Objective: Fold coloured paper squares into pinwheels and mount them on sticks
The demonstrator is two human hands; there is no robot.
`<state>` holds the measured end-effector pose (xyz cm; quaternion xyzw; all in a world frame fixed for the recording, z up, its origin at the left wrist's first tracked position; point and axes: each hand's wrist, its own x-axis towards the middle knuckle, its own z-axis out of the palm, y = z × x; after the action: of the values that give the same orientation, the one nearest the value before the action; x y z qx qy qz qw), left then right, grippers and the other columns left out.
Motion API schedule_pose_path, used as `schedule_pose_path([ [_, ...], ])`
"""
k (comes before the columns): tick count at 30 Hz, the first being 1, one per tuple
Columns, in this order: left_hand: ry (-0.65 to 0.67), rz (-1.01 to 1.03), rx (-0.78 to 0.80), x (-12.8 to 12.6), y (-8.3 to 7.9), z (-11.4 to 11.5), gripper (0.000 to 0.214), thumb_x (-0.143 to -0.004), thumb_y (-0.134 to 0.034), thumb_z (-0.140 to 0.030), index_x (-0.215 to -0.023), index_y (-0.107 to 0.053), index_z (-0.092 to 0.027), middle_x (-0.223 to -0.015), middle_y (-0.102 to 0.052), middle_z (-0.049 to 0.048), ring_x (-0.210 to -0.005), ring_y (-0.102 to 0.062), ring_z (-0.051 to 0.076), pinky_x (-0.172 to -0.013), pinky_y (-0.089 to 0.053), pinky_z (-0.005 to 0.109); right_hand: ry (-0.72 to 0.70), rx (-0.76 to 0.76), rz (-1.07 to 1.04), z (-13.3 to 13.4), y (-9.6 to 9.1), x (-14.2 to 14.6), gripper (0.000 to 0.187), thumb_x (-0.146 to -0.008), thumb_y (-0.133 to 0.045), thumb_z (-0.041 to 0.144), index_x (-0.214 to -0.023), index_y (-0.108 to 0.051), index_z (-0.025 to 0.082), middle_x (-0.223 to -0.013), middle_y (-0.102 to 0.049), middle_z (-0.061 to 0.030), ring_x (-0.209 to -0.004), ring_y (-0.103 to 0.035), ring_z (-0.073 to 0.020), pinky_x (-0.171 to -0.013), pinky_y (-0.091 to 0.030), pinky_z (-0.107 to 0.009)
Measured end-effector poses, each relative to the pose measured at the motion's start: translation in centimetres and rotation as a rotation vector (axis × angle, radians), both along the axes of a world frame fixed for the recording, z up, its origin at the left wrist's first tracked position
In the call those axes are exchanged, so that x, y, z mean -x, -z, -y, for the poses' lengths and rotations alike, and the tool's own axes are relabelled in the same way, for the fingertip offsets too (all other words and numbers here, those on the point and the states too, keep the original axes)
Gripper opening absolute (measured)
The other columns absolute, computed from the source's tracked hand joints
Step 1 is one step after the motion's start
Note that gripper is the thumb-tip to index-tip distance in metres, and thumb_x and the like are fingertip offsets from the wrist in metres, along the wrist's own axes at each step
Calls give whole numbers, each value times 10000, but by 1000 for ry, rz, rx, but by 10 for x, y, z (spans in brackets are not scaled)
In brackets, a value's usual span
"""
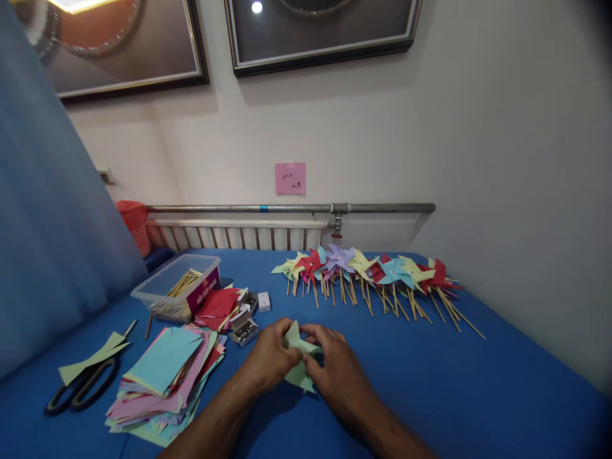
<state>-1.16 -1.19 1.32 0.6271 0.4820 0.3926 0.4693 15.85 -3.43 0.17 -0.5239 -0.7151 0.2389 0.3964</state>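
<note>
Between my two hands is a pale green paper pinwheel (300, 376), its points partly folded in toward the middle. My left hand (273, 354) grips its left side, thumb pressed near the centre. From the right, my right hand (335, 357) pinches the paper with thumb and fingers. My fingers hide part of the folds, and no stick shows on this pinwheel. Just left of my hands, an open small box of metal pins (245, 331) lies by a second pin box (249, 301) and a small white box (264, 301).
Finished pinwheels on sticks (340, 258) lie in a row at the back right. To the left are a stack of coloured paper (165, 360), red paper (217, 307), a clear plastic tub (162, 290) of sticks, and black-handled scissors (90, 386) under a green paper scrap (95, 358). Blue cloth (430, 395) covers the table.
</note>
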Motion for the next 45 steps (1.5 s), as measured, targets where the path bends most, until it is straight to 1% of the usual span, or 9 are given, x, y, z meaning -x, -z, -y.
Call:
schedule_pose_path([
  [6, -16, 17, 26, -1, -3, 2, 238, -635, -695, -112, -865, -695, -177, -691, -611, -50, -637, -515, 131, -586, -373, 225, 12, 77, -180, -4, 1, 0, 422, -748, -713, 163, -1140, -796, 294, -966, -805, -55, -985, -709, -301, -896, -492, -410],
  [9, -2, 129, 66, -1, 0, -2, 263, -607, -743, -157, -867, -704, -165, -710, -647, -34, -649, -548, 139, -606, -403, 234, 15, 161, -279, -6, 4, 2, 398, -758, -700, 221, -1147, -774, 260, -938, -791, -46, -842, -718, -256, -769, -510, -360],
  [12, -24, 308, 141, 0, 4, -7, 363, -574, -843, -268, -889, -718, -138, -745, -707, 11, -648, -591, 153, -630, -448, 254, 51, 235, -476, -12, 12, 4, 366, -725, -709, 267, -1087, -736, 222, -872, -780, -35, -710, -703, -225, -654, -510, -321],
  [16, -86, 500, 168, 1, 5, -7, 472, -644, -903, -447, -933, -740, -111, -761, -733, 52, -641, -614, 150, -643, -463, 257, 95, 278, -766, -24, 28, 6, 347, -663, -773, 333, -982, -697, 220, -896, -820, -65, -784, -765, -273, -682, -572, -346],
  [19, -100, 558, 145, -3, 4, -3, 517, -643, -931, -474, -957, -747, -107, -795, -752, 72, -675, -643, 164, -661, -486, 266, 119, 286, -873, -30, 39, 7, 404, -637, -812, 380, -984, -689, 215, -948, -838, -92, -857, -787, -307, -732, -598, -380],
  [24, -104, 524, 130, -12, 3, -1, 541, -491, -988, -308, -931, -728, -132, -788, -769, 49, -699, -674, 190, -683, -528, 284, 157, 285, -885, -25, 40, 10, 405, -635, -823, 395, -980, -684, 234, -1006, -837, -93, -915, -785, -317, -769, -602, -395],
  [31, -163, 470, 147, -14, 3, -4, 501, -420, -960, -215, -845, -707, -141, -670, -717, -14, -599, -609, 143, -590, -480, 242, 142, 300, -857, -13, 25, 13, 352, -639, -828, 343, -945, -684, 243, -999, -825, -81, -923, -775, -310, -797, -598, -385],
  [38, -181, 445, 129, -13, 2, -4, 421, -476, -889, -187, -841, -685, -143, -654, -685, -28, -582, -583, 127, -568, -471, 230, 71, 303, -851, -11, 22, 16, 334, -641, -847, 389, -889, -671, 250, -880, -799, -47, -867, -747, -286, -777, -571, -360],
  [45, -160, 352, 98, -9, -3, -2, 333, -527, -788, -152, -843, -683, -152, -629, -640, -45, -553, -550, 114, -524, -412, 206, -48, 376, -839, -6, 16, 12, 347, -750, -807, 518, -881, -681, 222, -780, -741, -11, -724, -670, -211, -694, -497, -303],
])
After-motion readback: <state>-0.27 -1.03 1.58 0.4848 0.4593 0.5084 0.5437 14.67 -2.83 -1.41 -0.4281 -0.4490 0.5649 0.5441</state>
